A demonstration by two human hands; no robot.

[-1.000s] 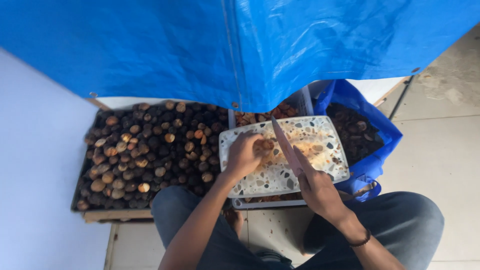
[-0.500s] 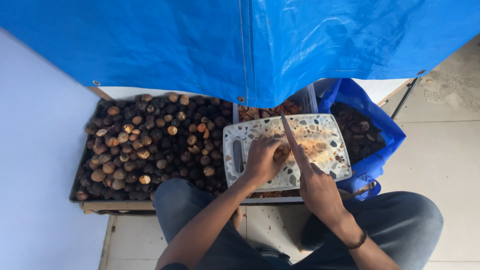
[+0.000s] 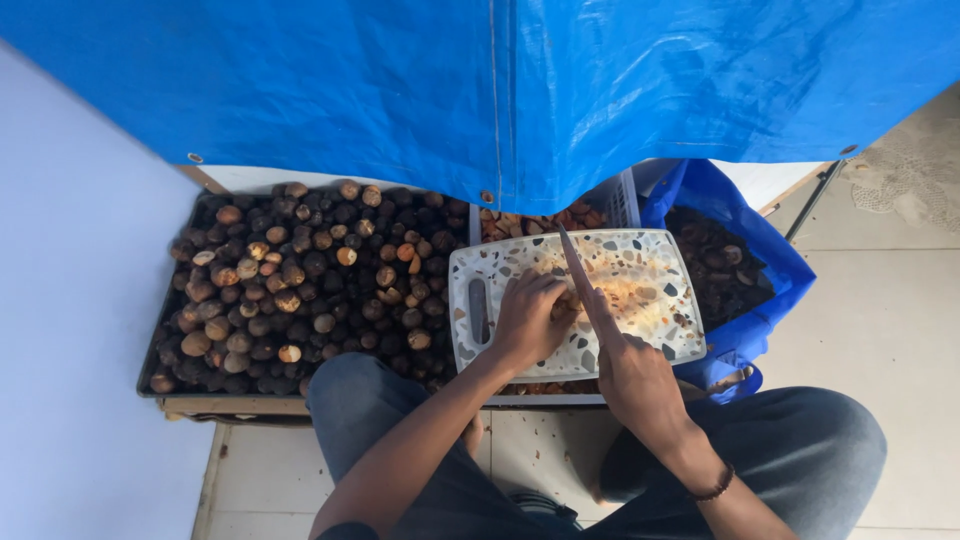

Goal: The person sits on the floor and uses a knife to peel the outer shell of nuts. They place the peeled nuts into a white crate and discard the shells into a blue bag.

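Centre frame: left hand (image 3: 527, 318) has slid down the board (image 3: 650, 300), now clamped over a nut. Right hand (image 3: 635, 380) grips knife (image 3: 583, 282), blade lowered beside it; cut underway.

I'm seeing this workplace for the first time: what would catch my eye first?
A big blue tarp fills the top. Below it, at left, a tray is heaped with brown round fruits. At centre, the left hand presses something on a speckled cutting board while the right hand holds a knife over it.
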